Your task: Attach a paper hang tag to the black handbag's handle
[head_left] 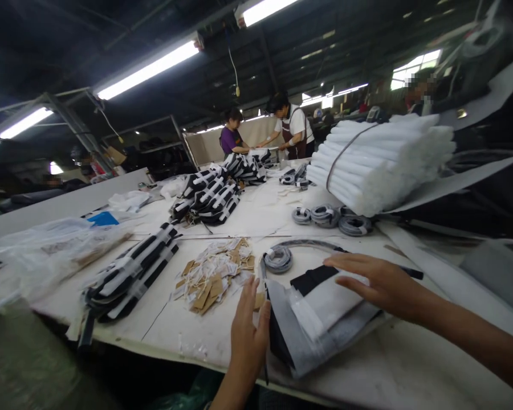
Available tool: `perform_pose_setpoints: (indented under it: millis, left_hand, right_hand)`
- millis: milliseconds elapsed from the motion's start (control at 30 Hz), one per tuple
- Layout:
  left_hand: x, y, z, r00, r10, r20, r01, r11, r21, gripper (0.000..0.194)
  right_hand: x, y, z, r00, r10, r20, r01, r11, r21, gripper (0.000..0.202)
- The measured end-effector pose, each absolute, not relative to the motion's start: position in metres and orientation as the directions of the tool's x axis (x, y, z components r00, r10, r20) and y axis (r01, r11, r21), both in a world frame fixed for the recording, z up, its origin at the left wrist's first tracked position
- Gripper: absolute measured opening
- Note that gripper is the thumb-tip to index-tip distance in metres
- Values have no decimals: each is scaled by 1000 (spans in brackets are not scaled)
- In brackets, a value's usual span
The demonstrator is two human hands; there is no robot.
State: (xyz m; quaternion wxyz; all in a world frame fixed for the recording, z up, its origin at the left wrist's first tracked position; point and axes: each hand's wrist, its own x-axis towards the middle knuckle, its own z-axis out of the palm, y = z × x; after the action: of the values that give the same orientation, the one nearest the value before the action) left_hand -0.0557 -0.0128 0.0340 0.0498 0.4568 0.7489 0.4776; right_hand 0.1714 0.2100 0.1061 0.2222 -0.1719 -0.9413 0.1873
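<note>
head view: our left hand (248, 333) is open and grips nothing, fingers raised beside the left edge of the folded grey and white cloth (325, 304). our right hand (378, 279) is open too, reaching over the cloth's far side; we cannot tell whether it touches. the cloth lies at the near right of the table (269, 216). its loose layers look ready to slide, so we judge flat fingers and even, light pressure from both sides safer than a pinch. just left sit tags (214, 279), which our left wrist should clear; a coiled strip (277, 259) lies just beyond the cloth.
</note>
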Motion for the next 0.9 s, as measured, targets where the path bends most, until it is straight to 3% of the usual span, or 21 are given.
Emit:
perform_pose_setpoints:
  millis: [67,133,200,367,567,700,900]
  left_hand:
    - [-43,-6,48,-352,833,427,827,63,558,49]
    - [-30,-2,58,-159,929,335,910,6,414,50]
    - [-21,1,63,-73,977,199,942,2,336,50]
    - [-16,1,67,-106,992,66,949,81,303,50]
    - [-17,5,74,-120,989,82,952,92,291,51]
    - [-14,10,75,-112,993,43,962,97,257,51]
    - [1,-3,68,-10,983,183,996,-7,92,47]
  right_hand:
    - [192,211,83,-864,393,313,292,900,-323,54]
    - [203,211,58,-883,390,259,332,912,-242,59]
    - [207,209,40,-883,406,236,364,909,-201,61]
    - [207,208,39,-877,396,273,354,916,-190,58]
    - [221,205,47,-751,403,523,339,915,-219,49]
    - [228,202,35,-742,373,557,333,926,-177,44]
    - [232,200,21,-736,380,560,341,923,-177,42]
